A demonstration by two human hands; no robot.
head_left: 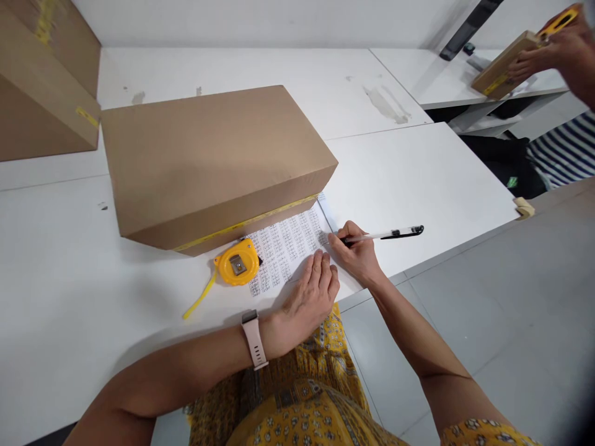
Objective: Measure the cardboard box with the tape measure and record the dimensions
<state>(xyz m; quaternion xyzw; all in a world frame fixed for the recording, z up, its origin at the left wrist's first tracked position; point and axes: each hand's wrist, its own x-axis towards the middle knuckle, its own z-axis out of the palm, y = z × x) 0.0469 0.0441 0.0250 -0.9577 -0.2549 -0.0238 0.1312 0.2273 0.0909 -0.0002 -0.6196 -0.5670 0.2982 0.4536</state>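
Note:
A pen (pixel 395 233) with a clear barrel and black grip is held in my right hand (pixel 357 253), its tip at the right side of a sheet of paper (pixel 283 251). Columns of small handwriting cover the sheet. My left hand (pixel 310 296) lies flat across the sheet's lower part, fingers stretched out, with a pale pink watch on the wrist. Left of the writing, a yellow tape measure (pixel 238 263) rests at the paper's edge with its yellow strap trailing. Behind it, a large cardboard box (pixel 218 161) with a yellow tape strip along its side hides the sheet's far part.
More cardboard boxes (pixel 46 87) stand at the back left of the white table (pixel 56 248). At the upper right, another person's hands (pixel 553 59) hold a small cardboard box (pixel 506 65) and a yellow tool. A dark cylinder (pixel 469 28) leans by the wall.

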